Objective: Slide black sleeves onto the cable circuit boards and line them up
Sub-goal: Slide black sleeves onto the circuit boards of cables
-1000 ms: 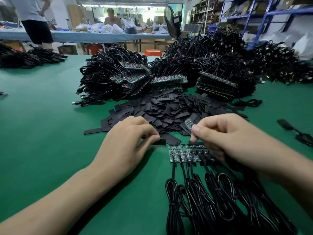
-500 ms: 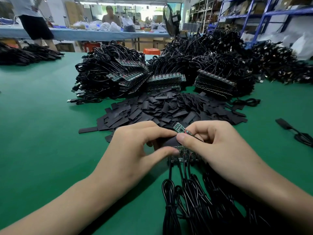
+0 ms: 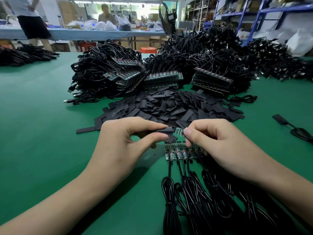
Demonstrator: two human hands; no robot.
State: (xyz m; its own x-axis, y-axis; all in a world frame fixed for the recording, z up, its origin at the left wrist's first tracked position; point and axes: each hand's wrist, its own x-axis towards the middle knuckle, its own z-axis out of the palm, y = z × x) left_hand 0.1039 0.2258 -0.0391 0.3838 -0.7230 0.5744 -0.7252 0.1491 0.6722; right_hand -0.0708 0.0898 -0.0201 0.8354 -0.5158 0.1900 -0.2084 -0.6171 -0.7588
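Note:
My left hand pinches a flat black sleeve between thumb and forefinger, just above the table. My right hand pinches a small green circuit board whose free end points at the sleeve's mouth and touches it. Below both hands a row of bare circuit boards lies side by side on the green mat, their coiled black cables running toward me. A loose heap of black sleeves spreads right behind my hands.
Big piles of cabled boards stand behind the sleeve heap. One sleeved cable lies at the right. More cable bundles lie far left. A fan, a blue table with two people and shelving fill the background.
Both hands rose off the mat. My left hand picked up a sleeve and my right hand lifted one board from the row, bringing its end to the sleeve's mouth.

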